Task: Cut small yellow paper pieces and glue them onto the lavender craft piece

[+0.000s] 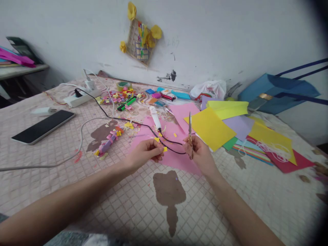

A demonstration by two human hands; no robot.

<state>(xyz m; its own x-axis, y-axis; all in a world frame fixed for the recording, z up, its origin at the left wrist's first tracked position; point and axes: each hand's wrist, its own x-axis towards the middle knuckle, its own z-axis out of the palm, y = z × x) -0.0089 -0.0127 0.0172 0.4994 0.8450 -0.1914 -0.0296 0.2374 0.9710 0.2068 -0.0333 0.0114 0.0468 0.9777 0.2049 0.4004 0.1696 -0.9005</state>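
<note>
Between the thumb and fingers of my left hand [151,150] is a small yellow paper piece [165,149]. My right hand [198,150] grips a pair of scissors [190,131], its blades pointing up and away from me. Under both hands lies a pink sheet [176,160] with yellow scraps on it. Just beyond them, a white glue gun [155,118] rests on the pink sheet, and its black cord [169,140] runs close to my fingers. Left of my left hand is a purple stick [109,142] trimmed with pink and yellow paper bits.
Coloured sheets [212,126] are piled on the right with white string [274,150] on top. A phone [44,126] and a power strip [82,98] lie left, with cables crossing the table. Behind are paper flowers [115,95], a plastic bag [208,89] and a blue bag [276,94].
</note>
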